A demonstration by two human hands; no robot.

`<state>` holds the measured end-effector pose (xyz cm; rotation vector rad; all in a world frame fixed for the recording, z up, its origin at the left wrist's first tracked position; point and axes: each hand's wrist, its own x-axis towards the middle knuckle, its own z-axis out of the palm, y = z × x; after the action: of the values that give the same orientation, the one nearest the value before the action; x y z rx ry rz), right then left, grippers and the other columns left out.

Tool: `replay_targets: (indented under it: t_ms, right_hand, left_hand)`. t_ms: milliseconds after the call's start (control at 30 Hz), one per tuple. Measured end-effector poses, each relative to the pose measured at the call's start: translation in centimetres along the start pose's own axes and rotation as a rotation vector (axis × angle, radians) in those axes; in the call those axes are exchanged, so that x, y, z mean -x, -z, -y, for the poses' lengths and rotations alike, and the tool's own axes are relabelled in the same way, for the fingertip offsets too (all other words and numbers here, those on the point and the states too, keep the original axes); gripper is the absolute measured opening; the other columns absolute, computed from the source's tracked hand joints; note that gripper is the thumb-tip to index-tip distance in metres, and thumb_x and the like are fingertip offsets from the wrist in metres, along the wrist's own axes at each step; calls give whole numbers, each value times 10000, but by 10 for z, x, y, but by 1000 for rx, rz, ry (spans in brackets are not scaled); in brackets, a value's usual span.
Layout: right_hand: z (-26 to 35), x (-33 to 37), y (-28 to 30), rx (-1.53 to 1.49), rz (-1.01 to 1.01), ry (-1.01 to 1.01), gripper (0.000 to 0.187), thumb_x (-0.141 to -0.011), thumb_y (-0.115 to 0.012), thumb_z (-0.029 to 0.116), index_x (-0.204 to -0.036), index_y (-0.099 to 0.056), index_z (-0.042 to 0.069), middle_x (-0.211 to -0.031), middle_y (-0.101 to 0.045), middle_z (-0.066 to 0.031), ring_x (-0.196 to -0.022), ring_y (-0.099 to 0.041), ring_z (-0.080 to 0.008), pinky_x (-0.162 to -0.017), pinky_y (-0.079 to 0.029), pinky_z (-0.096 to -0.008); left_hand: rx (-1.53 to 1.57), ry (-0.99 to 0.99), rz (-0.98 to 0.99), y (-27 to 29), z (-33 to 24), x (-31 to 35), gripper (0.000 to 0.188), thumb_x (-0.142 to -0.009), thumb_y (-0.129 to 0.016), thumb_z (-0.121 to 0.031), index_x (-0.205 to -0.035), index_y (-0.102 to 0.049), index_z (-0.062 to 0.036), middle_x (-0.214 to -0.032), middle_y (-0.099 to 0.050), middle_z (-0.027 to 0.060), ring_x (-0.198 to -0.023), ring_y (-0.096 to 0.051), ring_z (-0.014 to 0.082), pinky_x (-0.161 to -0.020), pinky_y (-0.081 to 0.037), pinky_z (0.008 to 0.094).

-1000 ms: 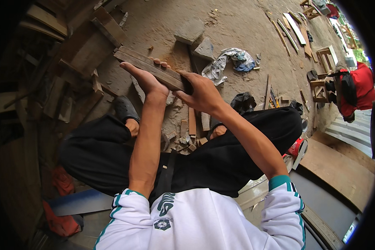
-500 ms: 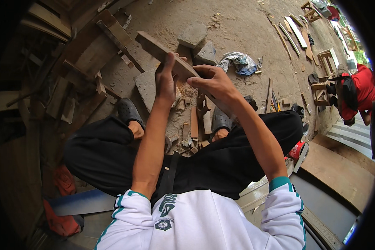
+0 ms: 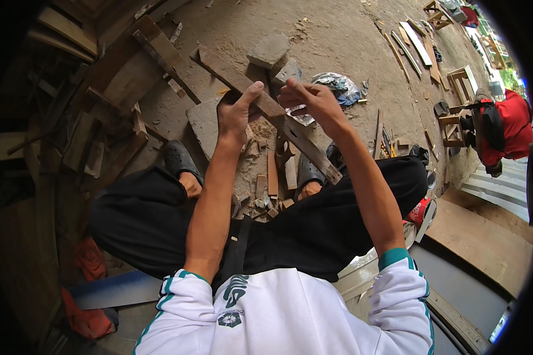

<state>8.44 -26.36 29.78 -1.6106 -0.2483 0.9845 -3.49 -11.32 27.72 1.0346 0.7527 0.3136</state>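
Observation:
A long strip of wood slants across in front of me, from the upper left down to the right. Around its middle its shape steps, and a narrower, greyer length runs on towards my right knee. My left hand is closed on the strip, thumb laid along its top and fingers beneath. Just right of the step, my right hand is off the wood, its fingers half bent and apart. Nothing shows in it.
Between my clogs lie wood offcuts. Concrete blocks and a crumpled plastic bag lie beyond. Scrap boards are piled at left. A person in red is at far right, near a small wooden stool.
My right hand has let go of the wood and lifted away from it to the right. My left hand still grips the strip, with its thumb now over the top.

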Motion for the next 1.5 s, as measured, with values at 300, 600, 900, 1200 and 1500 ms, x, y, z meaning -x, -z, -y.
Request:
replay_targets:
  t_ms: [300, 600, 900, 1200, 1500]
  right_hand:
    - [11, 28, -6, 518, -213, 433, 176, -889, -570, 81, -1031, -603, -17, -944, -711, -200, -866, -703, -332, -794, -537, -376]
    - [-13, 8, -29, 677, -330, 658, 115, -841, -647, 97, -932, -683, 37, -872, -684, -191, -796, -673, -365, -724, -531, -414]
    - [-14, -3, -27, 792, -207, 685, 104, -821, -666, 18, -917, -689, 51, -898, -683, -150, -804, -679, -307, -697, -533, -382]
    - [-15, -4, -28, 729, -216, 691, 177, -820, -672, 9, -988, -618, 20, -894, -696, -148, -826, -689, -300, -711, -540, -371]
    - [-12, -4, -25, 559, -137, 622, 334, -788, -625, -2, -1100, -506, 8, -839, -678, -163, -792, -690, -301, -733, -540, -367]
  left_hand:
    - [256, -53, -237, 13, 12, -16, 444, -824, -773, -284, -1138, -617, -11, -1063, -656, 95, -886, -676, 195, -790, -603, 353]
    - [246, -147, -331, -4, 26, -13, 511, -894, -682, -374, -1212, -550, 3, -1089, -616, 127, -920, -665, 253, -775, -601, 361]
    - [159, -207, -306, -9, 30, -14, 464, -912, -657, -375, -1167, -565, 2, -1050, -632, 120, -886, -678, 237, -772, -591, 360]
    - [162, -201, -302, -11, 32, -12, 408, -917, -652, -363, -1117, -582, -15, -1030, -640, 109, -867, -679, 208, -748, -594, 353]
    - [166, -178, -318, -14, 29, -10, 403, -914, -657, -350, -1139, -562, -29, -1036, -637, 104, -876, -674, 207, -735, -591, 344]
